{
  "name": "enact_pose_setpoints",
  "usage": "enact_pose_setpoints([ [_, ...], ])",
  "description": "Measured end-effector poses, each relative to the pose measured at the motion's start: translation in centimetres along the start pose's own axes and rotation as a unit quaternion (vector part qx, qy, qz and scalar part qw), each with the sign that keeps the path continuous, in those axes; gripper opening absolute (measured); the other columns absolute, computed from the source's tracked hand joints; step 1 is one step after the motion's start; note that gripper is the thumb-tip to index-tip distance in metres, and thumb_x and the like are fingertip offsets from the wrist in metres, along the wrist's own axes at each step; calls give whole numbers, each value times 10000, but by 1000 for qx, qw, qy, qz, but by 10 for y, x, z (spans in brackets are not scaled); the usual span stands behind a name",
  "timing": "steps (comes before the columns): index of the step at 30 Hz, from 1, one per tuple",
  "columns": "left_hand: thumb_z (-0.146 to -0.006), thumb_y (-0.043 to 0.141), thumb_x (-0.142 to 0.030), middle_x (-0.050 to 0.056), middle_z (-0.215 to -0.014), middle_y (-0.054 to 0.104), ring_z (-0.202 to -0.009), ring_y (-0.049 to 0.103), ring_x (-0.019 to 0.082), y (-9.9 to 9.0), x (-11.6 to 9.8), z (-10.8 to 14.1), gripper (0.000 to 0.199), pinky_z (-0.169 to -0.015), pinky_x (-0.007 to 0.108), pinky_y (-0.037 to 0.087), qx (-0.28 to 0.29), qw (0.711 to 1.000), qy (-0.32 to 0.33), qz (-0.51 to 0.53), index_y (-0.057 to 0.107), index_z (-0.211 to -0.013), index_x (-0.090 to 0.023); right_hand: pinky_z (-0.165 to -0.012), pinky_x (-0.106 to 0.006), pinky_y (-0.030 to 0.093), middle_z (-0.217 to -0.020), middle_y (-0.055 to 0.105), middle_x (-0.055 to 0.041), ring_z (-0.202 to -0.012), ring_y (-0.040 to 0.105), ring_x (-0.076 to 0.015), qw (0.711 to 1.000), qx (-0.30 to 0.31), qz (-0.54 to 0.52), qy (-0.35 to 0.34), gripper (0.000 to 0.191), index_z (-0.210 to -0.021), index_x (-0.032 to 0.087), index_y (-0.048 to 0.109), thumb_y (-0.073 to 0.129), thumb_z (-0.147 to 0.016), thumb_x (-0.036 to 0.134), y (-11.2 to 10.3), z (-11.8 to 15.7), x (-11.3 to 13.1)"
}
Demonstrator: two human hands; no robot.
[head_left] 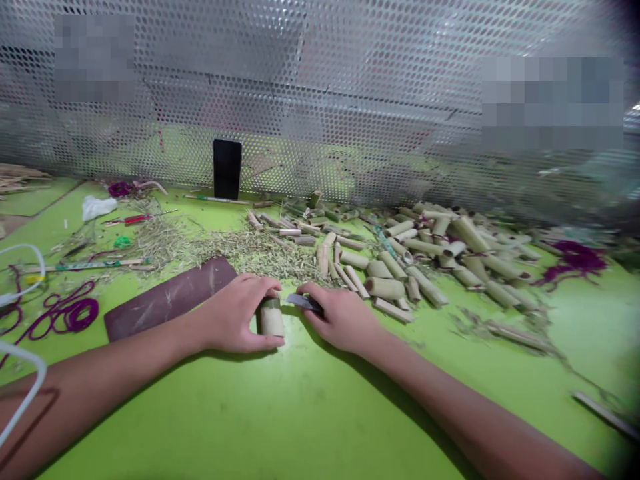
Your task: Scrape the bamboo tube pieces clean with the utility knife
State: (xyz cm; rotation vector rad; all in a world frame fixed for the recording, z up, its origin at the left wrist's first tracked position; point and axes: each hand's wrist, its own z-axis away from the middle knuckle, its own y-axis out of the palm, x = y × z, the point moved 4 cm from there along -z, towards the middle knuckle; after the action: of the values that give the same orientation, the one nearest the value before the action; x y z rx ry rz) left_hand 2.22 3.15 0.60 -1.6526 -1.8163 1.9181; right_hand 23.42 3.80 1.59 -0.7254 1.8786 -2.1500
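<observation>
My left hand (240, 313) curls around a short piece of bamboo tube (273, 320), thumb at its near end and fingers at its far end. The tube lies on the green table (280, 413). Just to its right, my right hand (343, 317) grips a utility knife (306, 303), whose blade points left toward the tube. A small gap shows between the blade and the bamboo. Most of the knife's handle is hidden in my palm. Beyond my left wrist lies a dark brown rectangular sheet (170, 300), partly covered by the hand.
Bamboo pieces (430, 247) are heaped at the right, with shavings (240, 253) behind my hands. A phone (227, 169) leans on the perforated metal screen (310, 100). Purple cord (80, 313), a red-handled screwdriver (137, 219) and a white cable (40, 373) lie at left.
</observation>
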Motion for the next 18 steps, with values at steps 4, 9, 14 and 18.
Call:
enact_pose_setpoints([
  [4, -940, 619, -736, 158, -1355, 650, -1259, 622, 366, -13, -5, -2, 647, -1111, 628, 505, -41, 985, -48, 159, 548, -1345, -237, -591, -274, 394, -808, 760, -62, -666, 670, -200, 1000, 7, -19, -1, 218, -1137, 172, 685, 546, -972, 203, -1, 0, 1],
  [9, -1024, 118, -762, 209, -1328, 630, -1261, 665, 334, -37, -11, -11, 727, -1084, 532, 598, -163, 866, -169, 441, 485, -1264, -182, -591, -289, 417, -788, 751, -64, -661, 673, -210, 1000, 3, -10, -18, 214, -1152, 162, 673, 544, -988, 212, -2, 0, 1],
  [14, -1033, 242, -702, 184, -1210, 656, -1128, 704, 321, -36, -9, -14, 599, -1084, 530, 600, -200, 750, -238, 584, 520, -1167, -189, -565, -282, 422, -742, 731, -48, -621, 656, -193, 999, -14, -12, -34, 208, -1133, 166, 672, 533, -985, 214, 1, 2, 0],
  [18, -1082, 267, -567, 155, -1066, 666, -956, 722, 270, -35, -12, -13, 511, -962, 453, 655, -239, 643, -276, 673, 573, -1112, -159, -573, -298, 475, -770, 741, -54, -631, 665, -192, 997, -37, -33, -57, 201, -1057, 179, 674, 500, -994, 255, -1, 1, 2],
])
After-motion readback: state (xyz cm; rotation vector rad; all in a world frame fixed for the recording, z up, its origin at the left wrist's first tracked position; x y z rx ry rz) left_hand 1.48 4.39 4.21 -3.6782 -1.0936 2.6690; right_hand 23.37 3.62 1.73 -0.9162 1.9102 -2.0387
